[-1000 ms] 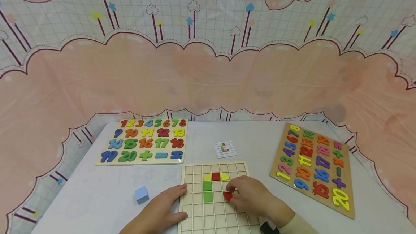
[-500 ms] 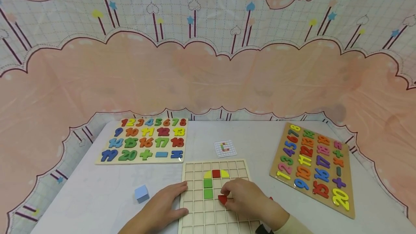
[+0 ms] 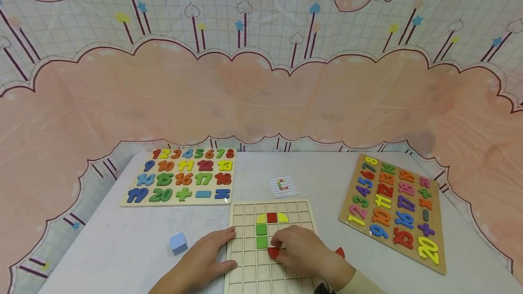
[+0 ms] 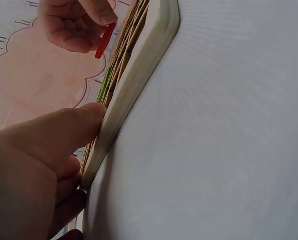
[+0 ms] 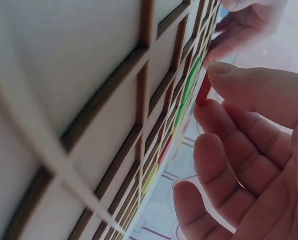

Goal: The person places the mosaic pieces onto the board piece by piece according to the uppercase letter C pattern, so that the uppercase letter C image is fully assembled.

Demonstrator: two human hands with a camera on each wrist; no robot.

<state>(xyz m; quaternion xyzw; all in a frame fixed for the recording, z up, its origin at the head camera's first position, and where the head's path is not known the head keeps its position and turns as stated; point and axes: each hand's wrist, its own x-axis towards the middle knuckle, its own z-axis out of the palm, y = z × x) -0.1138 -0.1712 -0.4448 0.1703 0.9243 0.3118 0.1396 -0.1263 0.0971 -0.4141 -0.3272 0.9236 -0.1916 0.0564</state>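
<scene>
A wooden grid board lies at the table's near edge. Two green squares, a red square and two yellow quarter pieces sit in its cells. My right hand pinches a small red piece just above the board, below the green squares; the right wrist view shows the red piece on edge between thumb and fingers. My left hand rests flat against the board's left edge, and its thumb presses the board's rim. Another red piece lies on the table right of the board.
A small pattern card lies behind the board. A light blue cube stands left of my left hand. Number puzzle boards lie at the back left and at the right. A pink patterned cloth backs the table.
My right hand has carried the red piece leftward across the board, to just under the green squares. A second red piece has come into view right of that hand. The left hand stays put.
</scene>
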